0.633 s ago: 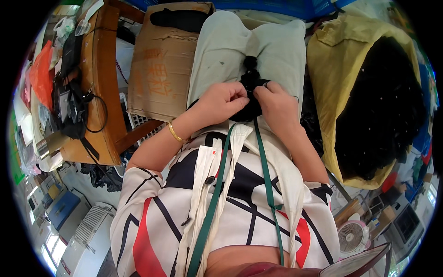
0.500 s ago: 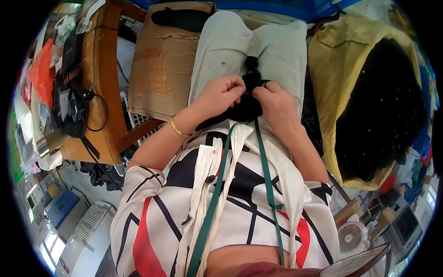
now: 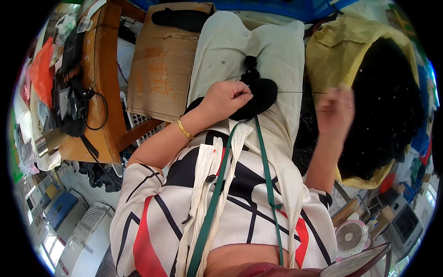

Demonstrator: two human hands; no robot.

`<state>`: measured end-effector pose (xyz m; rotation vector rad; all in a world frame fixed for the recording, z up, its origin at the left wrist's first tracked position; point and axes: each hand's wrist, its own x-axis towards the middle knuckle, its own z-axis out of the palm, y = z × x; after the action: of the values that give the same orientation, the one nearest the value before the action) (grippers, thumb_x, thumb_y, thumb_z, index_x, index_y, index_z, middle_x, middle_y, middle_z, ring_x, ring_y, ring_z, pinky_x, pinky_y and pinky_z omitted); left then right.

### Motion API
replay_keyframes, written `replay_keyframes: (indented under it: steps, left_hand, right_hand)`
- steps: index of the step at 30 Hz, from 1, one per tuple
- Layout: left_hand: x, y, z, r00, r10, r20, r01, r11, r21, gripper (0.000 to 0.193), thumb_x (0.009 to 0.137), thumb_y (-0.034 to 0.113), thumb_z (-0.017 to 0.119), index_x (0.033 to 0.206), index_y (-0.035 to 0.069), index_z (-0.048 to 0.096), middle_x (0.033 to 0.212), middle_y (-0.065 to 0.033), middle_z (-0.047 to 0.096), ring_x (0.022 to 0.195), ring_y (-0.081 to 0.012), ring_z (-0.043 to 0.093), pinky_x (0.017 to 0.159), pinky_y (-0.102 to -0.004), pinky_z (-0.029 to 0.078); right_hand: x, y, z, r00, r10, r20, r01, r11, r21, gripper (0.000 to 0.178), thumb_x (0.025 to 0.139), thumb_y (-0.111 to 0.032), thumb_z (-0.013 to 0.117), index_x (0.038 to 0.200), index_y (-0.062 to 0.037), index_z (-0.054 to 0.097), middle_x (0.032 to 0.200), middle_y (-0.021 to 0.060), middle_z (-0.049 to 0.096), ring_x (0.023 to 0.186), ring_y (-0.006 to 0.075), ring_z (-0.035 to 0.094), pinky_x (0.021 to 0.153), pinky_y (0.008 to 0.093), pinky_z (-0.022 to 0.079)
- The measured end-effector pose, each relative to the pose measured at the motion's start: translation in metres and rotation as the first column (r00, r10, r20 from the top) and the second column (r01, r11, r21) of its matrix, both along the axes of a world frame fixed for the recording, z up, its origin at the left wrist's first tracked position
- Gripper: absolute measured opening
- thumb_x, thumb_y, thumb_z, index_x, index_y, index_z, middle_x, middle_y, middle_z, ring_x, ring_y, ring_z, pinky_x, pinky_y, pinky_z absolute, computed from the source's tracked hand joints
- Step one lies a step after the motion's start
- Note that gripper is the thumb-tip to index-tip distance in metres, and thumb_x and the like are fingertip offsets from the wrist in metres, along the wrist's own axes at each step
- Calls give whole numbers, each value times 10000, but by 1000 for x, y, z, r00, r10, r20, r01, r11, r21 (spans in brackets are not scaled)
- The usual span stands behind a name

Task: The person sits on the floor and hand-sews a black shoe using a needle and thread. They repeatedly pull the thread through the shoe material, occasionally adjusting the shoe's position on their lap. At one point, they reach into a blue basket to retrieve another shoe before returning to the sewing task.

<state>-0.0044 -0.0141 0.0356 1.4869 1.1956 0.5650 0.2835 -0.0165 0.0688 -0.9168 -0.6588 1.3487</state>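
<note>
A soft black fabric piece (image 3: 261,96) with a rounded end lies across my lap on the pale apron (image 3: 221,51). My left hand (image 3: 227,99) is closed on its left part, thumb and fingertips pinched at the upper edge. From the piece a thin dark thread (image 3: 295,92) runs taut to the right. At its far end is my right hand (image 3: 335,111), raised and fist-like, slightly blurred by motion; whether a needle is in its fingers cannot be made out. Small black fluffy bits (image 3: 250,63) lie just beyond the piece.
To the right stands a yellow sack (image 3: 330,55) full of black pieces (image 3: 383,106). A cardboard box (image 3: 159,64) with a black piece on top lies at the left, beside a wooden table (image 3: 99,92). Blue crates (image 3: 277,7) line the far side.
My right hand has moved away from the black fabric piece, out to the right, drawing the thread straight. My left hand has shifted slightly and still grips the piece.
</note>
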Motion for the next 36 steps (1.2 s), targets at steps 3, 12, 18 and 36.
replay_keyframes:
  steps: [3, 12, 18, 36]
  left_hand:
    - [4, 3, -6, 999, -35, 12, 35, 997, 67, 114, 902, 114, 656, 906, 0, 663, 701, -14, 599, 640, -68, 484, 592, -244, 423]
    - [0, -8, -22, 886, 77, -458, 328, 594, 734, 121, 802, 171, 642, 733, 112, 563, 648, -66, 552, 603, -268, 597, 519, -377, 483]
    - [15, 12, -24, 870, 83, -487, 387, 499, 776, 110, 767, 190, 568, 680, 127, 546, 630, -57, 568, 595, -262, 621, 496, -388, 497]
    - [27, 10, -29, 757, 98, -647, 526, 497, 691, 93, 744, 157, 617, 679, 103, 657, 830, -28, 581, 846, -221, 568, 591, -324, 535]
  right_hand:
    - [77, -4, 23, 876, -346, -335, 362, 932, -16, 90, 992, -85, 525, 940, -14, 545, 671, 30, 507, 602, 150, 486, 780, 326, 539]
    - [157, -9, -31, 777, -479, -409, 497, 865, -69, 154, 974, -53, 514, 829, -4, 537, 670, 44, 492, 627, 184, 491, 993, 436, 499]
    - [211, -23, -47, 892, 106, -439, 58, 937, 344, 115, 948, -105, 554, 885, -26, 609, 784, 64, 599, 804, 184, 572, 912, 360, 502]
    - [190, 19, 45, 643, -626, 442, 365, 757, 542, 121, 899, -146, 533, 896, -66, 623, 924, 88, 608, 897, 245, 571, 851, 423, 484]
